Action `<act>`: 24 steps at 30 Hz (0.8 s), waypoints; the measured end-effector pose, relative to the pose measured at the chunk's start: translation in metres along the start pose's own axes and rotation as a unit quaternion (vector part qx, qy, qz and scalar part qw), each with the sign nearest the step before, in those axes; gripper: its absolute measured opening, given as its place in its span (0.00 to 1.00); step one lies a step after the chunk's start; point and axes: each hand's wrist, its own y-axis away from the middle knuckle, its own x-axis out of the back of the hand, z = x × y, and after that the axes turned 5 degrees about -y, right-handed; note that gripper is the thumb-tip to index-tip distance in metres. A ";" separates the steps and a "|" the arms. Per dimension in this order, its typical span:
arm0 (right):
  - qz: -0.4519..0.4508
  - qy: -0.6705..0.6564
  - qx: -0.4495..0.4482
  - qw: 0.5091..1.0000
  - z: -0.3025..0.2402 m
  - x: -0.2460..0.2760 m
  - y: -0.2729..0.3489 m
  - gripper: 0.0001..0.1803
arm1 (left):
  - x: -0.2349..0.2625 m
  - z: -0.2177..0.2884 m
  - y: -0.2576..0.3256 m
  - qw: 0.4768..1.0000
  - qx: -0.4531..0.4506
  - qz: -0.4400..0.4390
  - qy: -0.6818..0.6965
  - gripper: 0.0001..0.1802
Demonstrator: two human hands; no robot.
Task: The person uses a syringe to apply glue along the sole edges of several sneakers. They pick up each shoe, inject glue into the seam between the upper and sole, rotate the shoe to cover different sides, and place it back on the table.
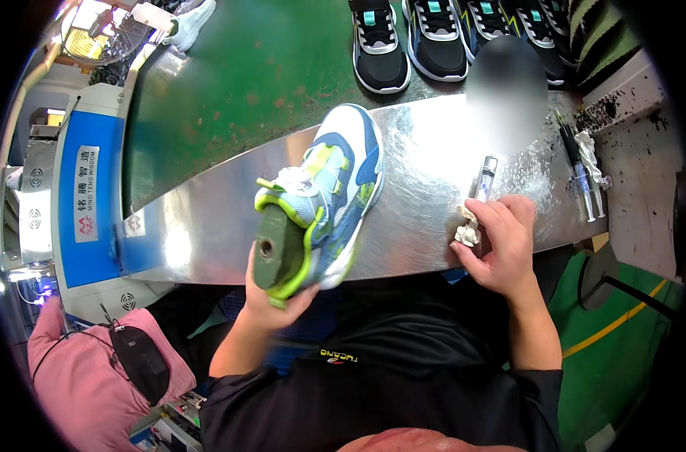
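Observation:
My left hand (271, 301) is closed round the heel end of a white, blue and lime-green sneaker (347, 162), its toe pointing away from me. A dark green shoe last (271, 248) with a round hole fills the sneaker's opening. The sneaker is over a shiny metal worktop (418, 226). At the right, my right hand (501, 237) pinches a crumpled off-white wad (467, 230) between thumb and fingers; whether it is cloth or paper I cannot tell. Just beyond these fingers lies a clear tube-shaped item with a dark end (487, 173).
Several black sneakers (377, 56) stand in a row at the far right on a green surface (237, 90). Thin pen-like tools (580, 173) and another white wad (590, 154) lie at the right edge. A person in pink (87, 377) is at the lower left, beside a blue-and-white machine (94, 188).

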 end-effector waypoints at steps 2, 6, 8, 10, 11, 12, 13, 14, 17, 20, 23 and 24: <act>0.012 -0.010 0.004 1.000 0.000 -0.001 0.003 0.29 | 0.013 0.012 -0.011 0.982 0.061 -0.050 0.171 0.45; 0.025 -0.037 0.000 0.999 -0.001 0.000 0.006 0.28 | 0.031 -0.031 -0.079 0.932 0.100 0.016 0.348 0.40; 0.030 -0.068 -0.009 0.997 0.001 0.001 0.008 0.28 | 0.033 -0.041 -0.131 0.940 0.116 0.040 0.318 0.30; 0.042 -0.139 -0.043 0.988 0.002 0.004 0.012 0.29 | 0.033 -0.044 -0.169 0.935 0.184 -0.031 0.300 0.25; 0.042 -0.182 -0.078 0.979 0.000 0.006 0.018 0.29 | 0.027 -0.045 -0.180 0.935 0.209 -0.054 0.283 0.23; 0.042 -0.226 -0.114 0.967 -0.004 0.008 0.024 0.29 | 0.022 -0.043 -0.183 0.933 0.233 -0.077 0.264 0.21; 0.041 -0.269 -0.157 0.949 -0.007 0.012 0.032 0.28 | 0.016 -0.040 -0.185 0.949 0.211 -0.077 0.220 0.20; 0.040 -0.281 -0.170 0.944 -0.008 0.016 0.038 0.28 | 0.012 -0.035 -0.184 0.963 0.189 -0.075 0.175 0.19; 0.051 -0.309 -0.196 0.929 -0.003 0.027 0.056 0.28 | -0.002 -0.003 -0.175 0.942 0.161 -0.050 0.290 0.19; 0.074 -0.355 -0.245 0.899 -0.007 0.035 0.063 0.29 | -0.007 0.028 -0.163 0.902 0.074 -0.029 0.424 0.25; 0.092 -0.404 -0.267 0.870 -0.005 0.040 0.065 0.31 | 0.007 0.045 -0.150 0.849 -0.049 -0.014 0.526 0.29; 0.107 -0.423 -0.276 0.857 -0.006 0.042 0.065 0.31 | 0.009 0.041 -0.149 0.834 -0.077 -0.020 0.547 0.28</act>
